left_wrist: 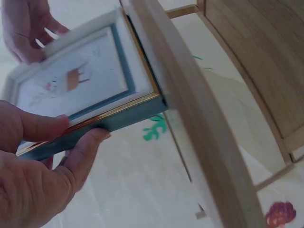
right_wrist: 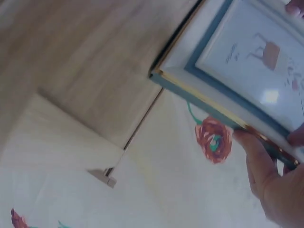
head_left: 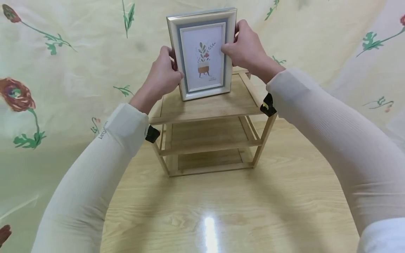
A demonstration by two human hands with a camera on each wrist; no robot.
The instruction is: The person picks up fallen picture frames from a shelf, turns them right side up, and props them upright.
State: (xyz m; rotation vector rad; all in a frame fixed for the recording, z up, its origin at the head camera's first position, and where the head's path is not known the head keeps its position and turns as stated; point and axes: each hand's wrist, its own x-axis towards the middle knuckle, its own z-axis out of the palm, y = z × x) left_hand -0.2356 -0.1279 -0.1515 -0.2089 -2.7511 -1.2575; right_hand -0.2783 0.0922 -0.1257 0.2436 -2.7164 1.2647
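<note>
On top of the wooden rack (head_left: 209, 105) stands a picture frame (head_left: 203, 52), upright, its lower edge on the uppermost shelf toward the back. Both hands hold it by the sides: the left hand (head_left: 162, 75) grips the left edge low down, thumb on the front and fingers curled behind, while the right hand (head_left: 245, 47) clasps the right edge higher up in the same way. Inside the frame is a print of a potted plant. Beneath, the rack sits on a pale wooden table (head_left: 253, 211), with a flowered cloth (head_left: 63, 70) hanging behind.
</note>
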